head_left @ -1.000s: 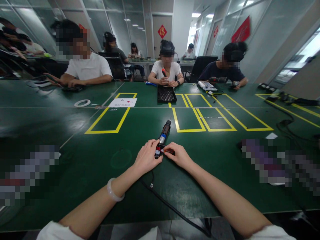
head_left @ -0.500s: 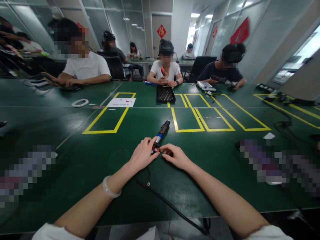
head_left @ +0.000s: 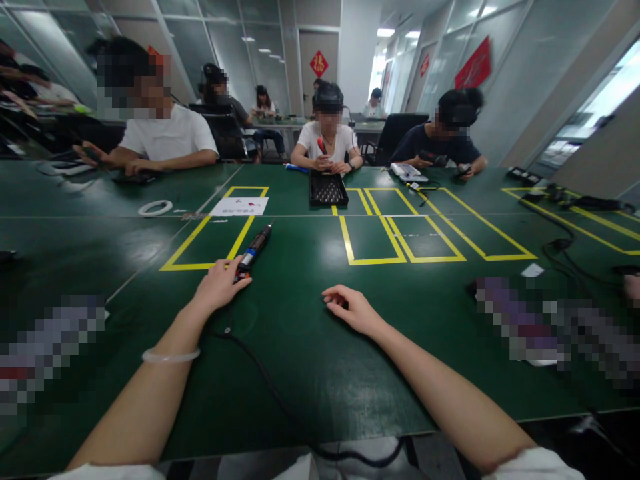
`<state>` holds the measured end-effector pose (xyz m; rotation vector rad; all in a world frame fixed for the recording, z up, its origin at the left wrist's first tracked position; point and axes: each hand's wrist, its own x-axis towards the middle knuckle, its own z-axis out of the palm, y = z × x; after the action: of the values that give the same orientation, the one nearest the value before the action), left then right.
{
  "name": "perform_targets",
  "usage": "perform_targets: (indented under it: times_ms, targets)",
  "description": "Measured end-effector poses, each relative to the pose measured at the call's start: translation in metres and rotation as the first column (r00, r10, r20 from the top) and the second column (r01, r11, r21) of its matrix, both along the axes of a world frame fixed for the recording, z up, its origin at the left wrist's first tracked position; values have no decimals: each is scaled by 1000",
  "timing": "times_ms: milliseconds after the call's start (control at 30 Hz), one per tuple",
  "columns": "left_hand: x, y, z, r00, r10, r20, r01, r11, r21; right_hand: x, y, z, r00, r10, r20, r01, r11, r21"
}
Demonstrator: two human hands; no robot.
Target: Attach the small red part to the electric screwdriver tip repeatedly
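My left hand [head_left: 220, 285] is wrapped over the rear part of an electric screwdriver [head_left: 255, 247]. The tool lies at a slant, its thin bit pointing away from me toward a yellow taped rectangle. It has a dark front, a blue ring and a silvery band; the grip end is mostly under my fingers. A black cable [head_left: 265, 373] trails from the hand's side toward the table's near edge. My right hand [head_left: 354, 309] rests on the green table, fingers loosely bent and thumb apart, with nothing seen in it.
Yellow tape rectangles [head_left: 375, 261] mark the green table [head_left: 295, 360]. A printed paper sheet [head_left: 240, 206] and a white ring-shaped roll [head_left: 155, 209] lie at the far left. A black tray of screws [head_left: 329, 190] stands before a person opposite. Other people sit nearby; blurred objects lie both sides.
My left hand has moved left and slightly away from me, carrying the electric screwdriver and its cable along. My right hand has stayed in place, now well apart from the tool.
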<state>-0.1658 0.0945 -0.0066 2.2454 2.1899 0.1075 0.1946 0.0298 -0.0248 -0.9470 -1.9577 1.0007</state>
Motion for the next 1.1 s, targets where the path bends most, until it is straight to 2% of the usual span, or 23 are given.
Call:
perform_targets:
  times_ms: [100, 200, 300, 400, 533, 700, 900, 967, 1033, 1100]
  targets:
    - [-45, 8, -5, 997, 77, 10, -77, 997, -31, 0, 0, 0, 1000, 6, 0, -6, 1000, -6]
    - [-80, 10, -4, 988, 157, 13, -155, 985, -72, 1, 0, -1, 1000, 13, 10, -13, 1000, -8]
    - [-101, 8, 2, 971, 241, 13, -238, 966, -103, 0, 0, -1, 1000, 13, 23, -13, 1000, -7]
    - [-108, 4, 9, 956, 293, -7, -292, 950, -112, 0, 0, -2, 999, 6, 42, -6, 1000, -7]
    - [-102, -5, 14, 946, 316, -68, -320, 946, -56, 0, 0, -2, 999, 12, 53, -12, 1000, -4]
    - [-85, -13, 18, 941, 321, -111, -308, 944, 117, 1, 0, -1, 998, 21, 54, -20, 1000, -3]
    - [-74, -16, 22, 913, 407, 15, -406, 906, 122, 0, 0, 1, 998, 19, 65, -19, 1000, 0]
    - [-67, -18, 26, 912, 409, 34, -407, 894, 184, -1, 0, 2, 998, 17, 68, -18, 1000, 5]
    - [-52, -20, 30, 923, 371, 102, -385, 884, 266, -2, -1, 3, 997, 15, 72, -15, 1000, 5]
    - [-28, -21, 34, 932, 241, 272, -319, 900, 296, -2, -1, 3, 997, 16, 74, -17, 1000, 2]
